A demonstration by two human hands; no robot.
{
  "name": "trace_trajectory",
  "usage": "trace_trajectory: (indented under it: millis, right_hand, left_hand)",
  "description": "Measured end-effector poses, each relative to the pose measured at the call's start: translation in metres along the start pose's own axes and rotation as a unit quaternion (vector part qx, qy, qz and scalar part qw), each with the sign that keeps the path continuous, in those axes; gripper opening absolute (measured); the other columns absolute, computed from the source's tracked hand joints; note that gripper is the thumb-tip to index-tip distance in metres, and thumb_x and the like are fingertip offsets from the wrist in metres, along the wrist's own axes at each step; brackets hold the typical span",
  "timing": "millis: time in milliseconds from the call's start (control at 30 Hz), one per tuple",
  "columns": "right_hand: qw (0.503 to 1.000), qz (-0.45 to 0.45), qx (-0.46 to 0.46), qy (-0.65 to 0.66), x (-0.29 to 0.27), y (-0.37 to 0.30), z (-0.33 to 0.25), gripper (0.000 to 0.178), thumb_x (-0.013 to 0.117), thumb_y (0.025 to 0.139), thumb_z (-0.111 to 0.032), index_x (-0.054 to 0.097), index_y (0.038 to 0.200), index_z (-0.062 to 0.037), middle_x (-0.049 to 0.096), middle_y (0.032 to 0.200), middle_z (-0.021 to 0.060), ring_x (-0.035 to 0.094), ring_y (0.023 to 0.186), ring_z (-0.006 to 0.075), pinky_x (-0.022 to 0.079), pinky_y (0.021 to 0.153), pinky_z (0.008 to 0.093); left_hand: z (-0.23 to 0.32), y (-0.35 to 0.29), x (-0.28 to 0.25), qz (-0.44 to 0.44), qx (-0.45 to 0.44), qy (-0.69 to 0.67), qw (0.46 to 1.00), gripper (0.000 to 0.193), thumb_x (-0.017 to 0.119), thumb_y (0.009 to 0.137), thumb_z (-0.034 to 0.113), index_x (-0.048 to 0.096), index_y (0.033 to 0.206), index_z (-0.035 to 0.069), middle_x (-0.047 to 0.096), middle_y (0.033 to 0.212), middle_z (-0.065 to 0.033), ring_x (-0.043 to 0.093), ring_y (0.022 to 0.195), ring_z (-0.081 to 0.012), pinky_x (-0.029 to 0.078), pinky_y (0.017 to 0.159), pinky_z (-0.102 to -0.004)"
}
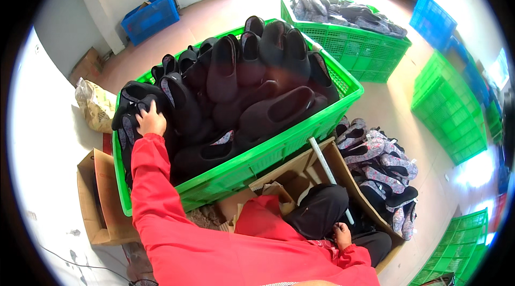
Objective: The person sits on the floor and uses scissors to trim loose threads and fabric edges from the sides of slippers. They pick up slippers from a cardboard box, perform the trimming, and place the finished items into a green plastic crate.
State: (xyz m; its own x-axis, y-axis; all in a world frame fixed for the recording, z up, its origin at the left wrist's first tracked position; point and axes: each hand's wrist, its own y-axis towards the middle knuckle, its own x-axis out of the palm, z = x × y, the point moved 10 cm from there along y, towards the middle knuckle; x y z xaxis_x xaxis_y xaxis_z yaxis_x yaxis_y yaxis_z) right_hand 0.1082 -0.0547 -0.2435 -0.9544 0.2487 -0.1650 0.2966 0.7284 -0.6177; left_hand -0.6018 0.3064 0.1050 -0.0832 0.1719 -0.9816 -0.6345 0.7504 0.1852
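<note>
A large green crate in front of me is heaped with black slip-on shoes, some with patterned linings. At its left end, my left hand reaches over the pile, its fingers closed on a black shoe. That shoe is partly covered by the hand. My right hand rests low by my lap with curled fingers, beside the lower end of a pale stick. What is inside those fingers, if anything, is hidden.
An open cardboard box stands between me and the crate. Floral-patterned shoe pieces lie piled to its right. Another green crate with dark pieces is behind. A carton and a yellowish sack stand at left; stacked green crates at right.
</note>
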Motion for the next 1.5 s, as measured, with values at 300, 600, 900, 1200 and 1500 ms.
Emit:
trace_trajectory:
  millis: [300,600,900,1200,1500]
  right_hand:
    - [0.999,-0.009,0.000,-0.043,0.007,0.012,-0.003,0.012,0.059,0.097,-0.019,0.057,0.105,-0.0101,0.057,0.075,0.0001,0.050,0.055,0.0094,0.039,0.047,0.0238]
    - [0.995,0.046,0.032,-0.082,-0.017,0.013,0.013,0.017,0.063,0.092,-0.013,0.063,0.103,-0.0006,0.068,0.085,0.0053,0.063,0.068,0.0122,0.052,0.062,0.0267]
    - [0.987,0.062,-0.015,-0.151,-0.012,0.020,0.014,0.017,0.065,0.088,-0.012,0.065,0.102,-0.0018,0.067,0.081,0.0073,0.064,0.075,0.0174,0.051,0.070,0.0331]
    - [0.968,0.081,0.027,-0.236,-0.017,0.025,0.010,0.020,0.066,0.087,-0.011,0.066,0.104,-0.0013,0.072,0.092,0.0155,0.070,0.085,0.0230,0.052,0.075,0.0340]
    - [0.989,0.065,-0.029,-0.128,-0.018,0.013,-0.008,0.018,0.067,0.089,-0.011,0.065,0.104,-0.0009,0.069,0.084,0.0060,0.064,0.076,0.0147,0.051,0.070,0.0284]
  left_hand:
    - [0.215,-0.037,-0.067,0.208,0.409,-0.172,0.872,0.079,0.066,0.084,0.050,0.038,0.149,0.012,0.041,0.147,-0.0178,0.042,0.129,-0.0436,0.041,0.101,-0.0531]
    - [0.381,-0.034,0.016,-0.032,0.380,-0.091,0.920,0.085,0.063,0.085,0.047,0.020,0.157,0.028,0.030,0.156,-0.0170,0.011,0.148,-0.0448,0.021,0.114,-0.0622]
    - [0.444,0.004,0.083,0.042,0.368,-0.003,0.929,0.074,0.058,0.083,0.022,0.034,0.153,0.020,0.036,0.153,-0.0182,0.034,0.136,-0.0517,0.029,0.112,-0.0593]
    - [0.470,0.084,0.154,0.032,0.326,-0.082,0.941,0.061,0.058,0.083,0.019,0.047,0.143,0.013,0.061,0.129,-0.0158,0.059,0.114,-0.0375,0.042,0.102,-0.0519]
    - [0.439,0.038,0.084,0.145,0.384,-0.261,0.874,0.069,0.060,0.073,0.006,0.050,0.141,0.016,0.068,0.105,-0.0162,0.060,0.104,-0.0421,0.048,0.094,-0.0468]
